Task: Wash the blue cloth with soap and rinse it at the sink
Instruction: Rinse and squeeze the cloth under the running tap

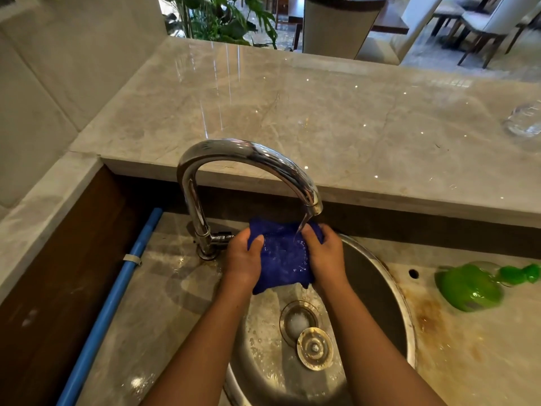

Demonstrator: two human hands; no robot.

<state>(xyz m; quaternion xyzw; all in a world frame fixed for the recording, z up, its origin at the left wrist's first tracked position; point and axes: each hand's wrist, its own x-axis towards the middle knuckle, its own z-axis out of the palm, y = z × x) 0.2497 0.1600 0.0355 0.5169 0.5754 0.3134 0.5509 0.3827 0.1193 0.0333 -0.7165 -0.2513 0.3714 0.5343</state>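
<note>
The blue cloth [282,254] is bunched and wet, held over the round steel sink [377,291]. My left hand [243,259] grips its left side and my right hand [326,254] grips its right side. A thin stream of water runs from the spout of the chrome tap [234,153] onto the cloth's top right, close to my right thumb. The cloth's lower edge hangs between my wrists above the drain. A green pouch of liquid soap [471,287] lies on the wet counter to the right of the sink.
The drain [298,319] holds some foam, and its metal plug [314,348] lies beside it in the basin. A blue pipe [117,291] runs along the left wall. A clear glass [524,120] stands on the raised marble ledge [322,112] at far right.
</note>
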